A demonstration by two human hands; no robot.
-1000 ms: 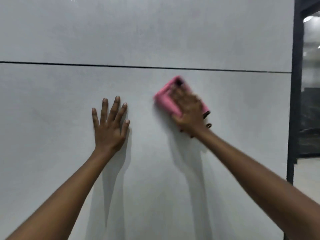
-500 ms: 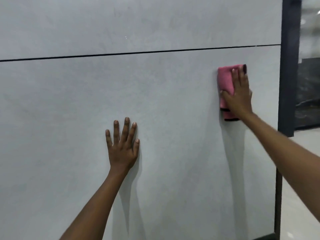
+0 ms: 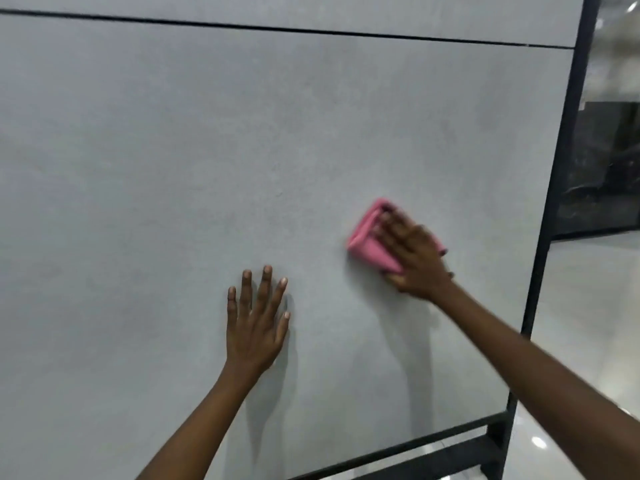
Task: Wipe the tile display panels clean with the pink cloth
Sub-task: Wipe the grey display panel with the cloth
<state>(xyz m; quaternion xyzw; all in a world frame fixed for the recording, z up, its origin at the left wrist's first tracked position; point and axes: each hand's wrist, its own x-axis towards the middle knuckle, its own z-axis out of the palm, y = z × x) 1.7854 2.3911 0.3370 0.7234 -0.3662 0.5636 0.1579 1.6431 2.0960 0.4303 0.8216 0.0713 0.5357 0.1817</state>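
Note:
A large grey tile panel (image 3: 173, 168) fills most of the view, with a dark seam near the top and a second panel (image 3: 311, 10) above it. My right hand (image 3: 414, 256) presses a folded pink cloth (image 3: 367, 242) flat against the lower panel, right of centre; the hand is blurred by motion. My left hand (image 3: 256, 320) rests flat on the same panel with fingers spread, below and left of the cloth.
A black metal frame post (image 3: 561, 188) runs down the panel's right edge, with a black bottom rail (image 3: 433, 445) below. Beyond the post lie a glossy light floor (image 3: 588, 306) and a dark display (image 3: 602, 168).
My right hand and the cloth have swept from the panel's upper right edge down and left toward the middle. The view has dropped, so the seam now sits near the top.

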